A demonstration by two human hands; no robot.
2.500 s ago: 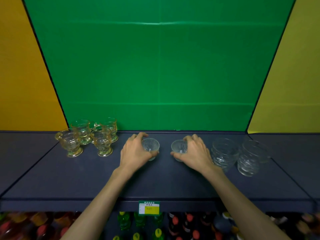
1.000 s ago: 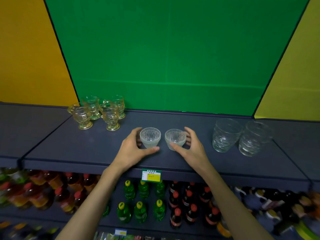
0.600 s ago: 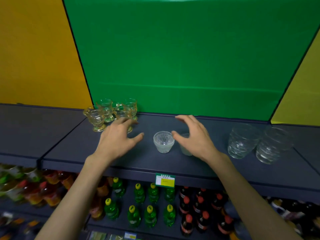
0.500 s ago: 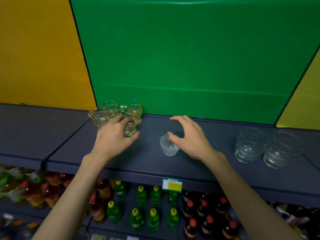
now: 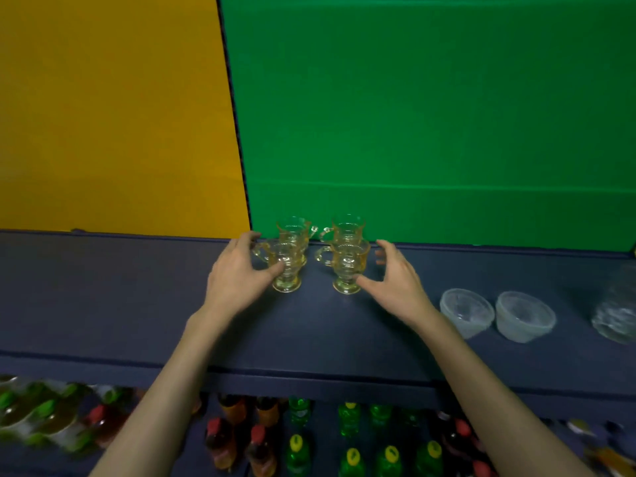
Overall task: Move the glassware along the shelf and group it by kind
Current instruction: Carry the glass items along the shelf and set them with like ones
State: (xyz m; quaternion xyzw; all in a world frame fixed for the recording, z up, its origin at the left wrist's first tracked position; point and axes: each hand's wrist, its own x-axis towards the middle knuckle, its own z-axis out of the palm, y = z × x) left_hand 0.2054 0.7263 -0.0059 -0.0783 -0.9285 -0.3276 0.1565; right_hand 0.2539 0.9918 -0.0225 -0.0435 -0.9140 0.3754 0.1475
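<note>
On dark blue shelf (image 5: 103,304), near back edge: four amber footed glass cups with handles, two front, two behind. Left hand (image 5: 237,277) curled round front-left amber cup (image 5: 284,266), thumb on its bowl, fingers behind. Right hand (image 5: 395,277) spread beside front-right amber cup (image 5: 347,266), thumb tip at its stem, fingers curved past far side; firm grip cannot be told. Back-left amber cup (image 5: 294,230) and back-right amber cup (image 5: 347,228) untouched. Right of hands, nearer front: two small frosted clear glass bowls (image 5: 466,311), (image 5: 525,316) side by side. Ribbed clear tumbler (image 5: 616,311) blurred at right edge.
</note>
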